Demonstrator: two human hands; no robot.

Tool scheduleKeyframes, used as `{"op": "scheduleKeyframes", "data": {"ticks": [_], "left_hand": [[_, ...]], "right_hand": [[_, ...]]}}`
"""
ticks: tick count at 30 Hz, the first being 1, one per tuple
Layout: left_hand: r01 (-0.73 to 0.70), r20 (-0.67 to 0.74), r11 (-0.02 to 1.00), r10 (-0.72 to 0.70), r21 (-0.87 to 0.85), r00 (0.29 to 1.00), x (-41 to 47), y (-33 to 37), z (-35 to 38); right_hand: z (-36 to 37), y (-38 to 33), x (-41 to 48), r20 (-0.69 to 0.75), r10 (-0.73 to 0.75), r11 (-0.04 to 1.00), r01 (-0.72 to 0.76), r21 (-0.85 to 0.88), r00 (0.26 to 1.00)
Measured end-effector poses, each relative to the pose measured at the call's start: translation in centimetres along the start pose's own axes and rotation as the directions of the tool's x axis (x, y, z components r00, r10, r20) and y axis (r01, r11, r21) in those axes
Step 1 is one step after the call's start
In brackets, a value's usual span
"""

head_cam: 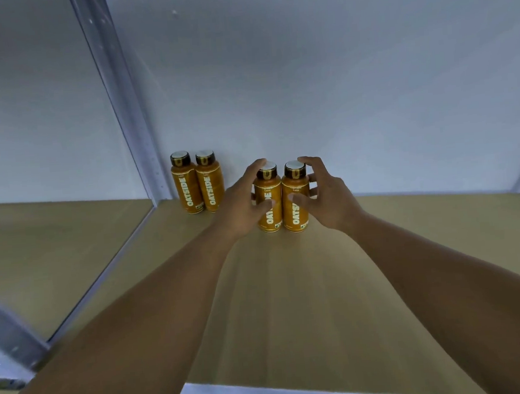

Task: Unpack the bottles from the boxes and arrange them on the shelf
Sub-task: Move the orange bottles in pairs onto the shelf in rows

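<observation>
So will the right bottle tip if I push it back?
Possibly: the right bottle stands tall and narrow, so a push near its cap may topple it. Its glossy sleeve looks slippery. On its side, it would likely roll.

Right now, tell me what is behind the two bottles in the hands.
A bare pale wall. The left hand and right hand curl fingers behind the held bottles, so the shelf strip there is hidden.

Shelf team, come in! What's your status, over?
Left hand grips one bottle. Right hand cups the next bottle, grip unclear. Back pair stands upright, nothing blocking.
</observation>
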State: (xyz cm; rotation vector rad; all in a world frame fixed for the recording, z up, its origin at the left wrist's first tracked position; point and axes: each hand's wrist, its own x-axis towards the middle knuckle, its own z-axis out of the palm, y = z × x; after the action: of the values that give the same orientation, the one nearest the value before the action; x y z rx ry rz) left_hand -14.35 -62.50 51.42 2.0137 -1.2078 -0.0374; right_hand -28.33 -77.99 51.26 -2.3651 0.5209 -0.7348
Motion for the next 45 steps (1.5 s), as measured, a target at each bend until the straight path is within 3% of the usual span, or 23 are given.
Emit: {"op": "scheduleKeyframes", "data": {"ticks": [13,45], "left_hand": [[-0.025,0.003,1.000,0.025,0.014,1.000,4.6,-1.5,0.7],[-0.047,0.009,0.999,0.047,-0.005,0.999,5.9,-1.5,1.3]], "right_hand": [[0.6,1.4,4.2,-0.015,0.023,0.999,-0.024,-0.039,1.000],[0.0,1.5,5.0,-0.009,0.048,0.998,-0.048,-0.037,0.999]]}}
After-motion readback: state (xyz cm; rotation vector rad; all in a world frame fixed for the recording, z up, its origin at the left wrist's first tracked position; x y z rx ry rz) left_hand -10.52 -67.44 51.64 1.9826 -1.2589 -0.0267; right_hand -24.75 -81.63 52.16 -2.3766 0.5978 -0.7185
